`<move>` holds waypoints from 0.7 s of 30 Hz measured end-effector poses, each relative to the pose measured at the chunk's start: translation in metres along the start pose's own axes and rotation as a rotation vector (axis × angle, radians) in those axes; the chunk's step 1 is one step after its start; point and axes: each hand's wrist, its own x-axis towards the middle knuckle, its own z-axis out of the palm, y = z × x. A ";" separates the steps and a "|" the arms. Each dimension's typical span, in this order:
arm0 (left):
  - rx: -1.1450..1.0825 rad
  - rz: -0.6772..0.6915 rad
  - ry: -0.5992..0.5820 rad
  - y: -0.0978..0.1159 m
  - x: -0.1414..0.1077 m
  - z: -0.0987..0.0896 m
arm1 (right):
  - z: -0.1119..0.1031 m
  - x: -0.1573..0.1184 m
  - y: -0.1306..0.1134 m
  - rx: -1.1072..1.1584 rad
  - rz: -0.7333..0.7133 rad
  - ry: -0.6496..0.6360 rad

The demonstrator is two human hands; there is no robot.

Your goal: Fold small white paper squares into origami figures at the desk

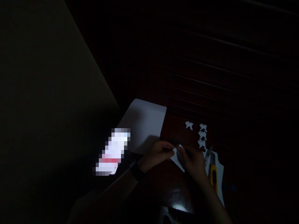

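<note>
A small folded piece of white paper (178, 160) is held between both hands over the dark table. My left hand (157, 153), with a dark band on its wrist, pinches the paper's upper left edge between thumb and fingers. On the paper's right side, my right hand (192, 160) grips it near the top corner, its fingers closed. Several small folded white paper shapes (202, 135) stand in a column to the upper right of my right hand. One more folded shape (189, 125) lies a little to their left.
A large white sheet (147, 124) lies behind my left hand. Left of it glows a blurred-out phone screen (113, 151). At the right, a yellow cutter (213, 177) and a pen-like tool (208, 153) rest on white papers (220, 179). The surroundings are very dark.
</note>
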 end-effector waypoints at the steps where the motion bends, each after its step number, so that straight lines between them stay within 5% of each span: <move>1: -0.039 -0.029 -0.009 0.000 0.000 0.000 | 0.000 0.000 0.000 -0.025 -0.031 -0.002; 10: -0.189 -0.107 -0.052 0.001 0.000 0.001 | -0.001 -0.002 0.001 -0.107 -0.171 -0.057; 21: -0.083 -0.069 -0.090 0.001 -0.002 -0.001 | -0.006 0.000 0.000 0.081 -0.054 -0.099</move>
